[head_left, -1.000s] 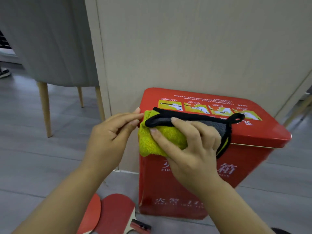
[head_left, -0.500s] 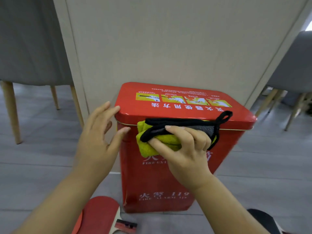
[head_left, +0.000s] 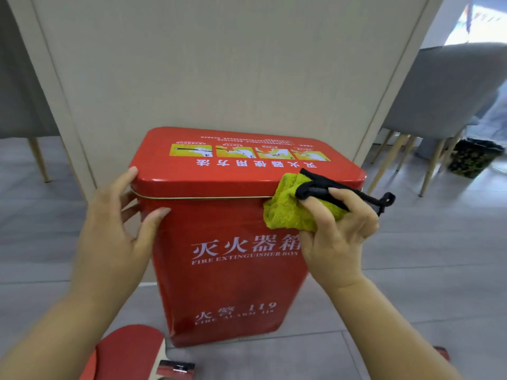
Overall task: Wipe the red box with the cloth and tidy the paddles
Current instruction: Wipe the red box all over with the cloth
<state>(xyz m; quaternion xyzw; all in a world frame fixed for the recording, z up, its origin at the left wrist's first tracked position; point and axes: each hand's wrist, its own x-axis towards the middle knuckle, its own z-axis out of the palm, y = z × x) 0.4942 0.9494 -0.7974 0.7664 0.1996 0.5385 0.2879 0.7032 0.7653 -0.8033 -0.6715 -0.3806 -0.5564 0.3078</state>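
Fingers [head_left: 124, 179] of the left hand [head_left: 112, 234] lie spread and fairly straight on the red box [head_left: 227, 283] at its upper left corner, thumb on the front face. Below, red paddles [head_left: 129, 349] lie on the floor [head_left: 411, 270] by the box's foot. At the upper right corner the yellow-green cloth [head_left: 288, 212] is pressed to the lid rim, clamped in the right hand [head_left: 340, 239].

An indoor seating area: grey upholstered chairs [head_left: 444, 89], tiled floor [head_left: 428, 270], red fire-extinguisher box [head_left: 225, 283].

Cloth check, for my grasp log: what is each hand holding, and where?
The right hand grips the bunched cloth around its middle; left hand holds nothing, only bracing the red box.
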